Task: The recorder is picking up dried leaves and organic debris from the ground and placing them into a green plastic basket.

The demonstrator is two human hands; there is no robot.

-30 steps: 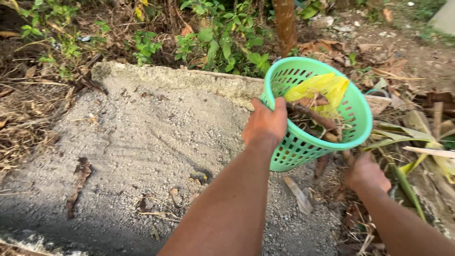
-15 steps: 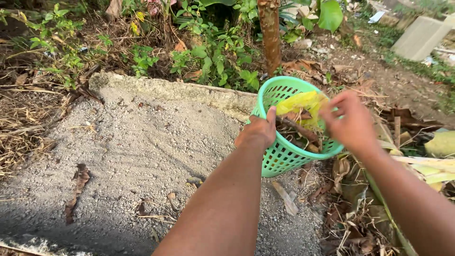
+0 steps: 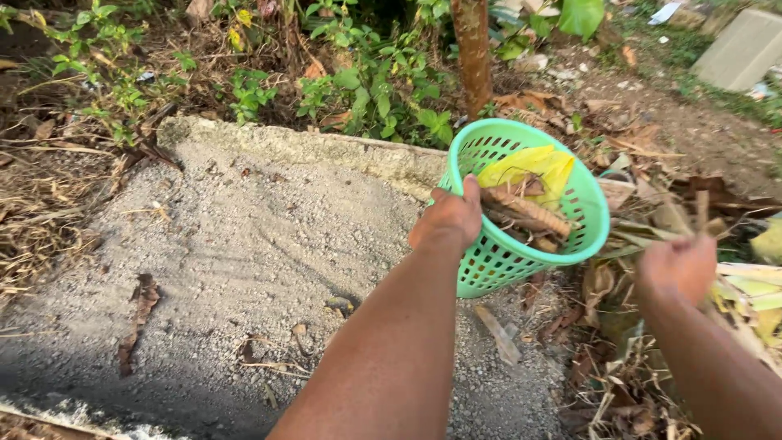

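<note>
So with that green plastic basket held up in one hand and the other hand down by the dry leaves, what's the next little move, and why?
Probably bring the right hand up over the green plastic basket and let go of what it grips. The left hand holds the basket's rim, tilted toward that side, with brown stalks and a yellow leaf already inside. The right hand is closed around what look like dry stalks.

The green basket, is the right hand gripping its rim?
No, the left hand grips the green basket by its rim; the right hand is apart from it.
</note>
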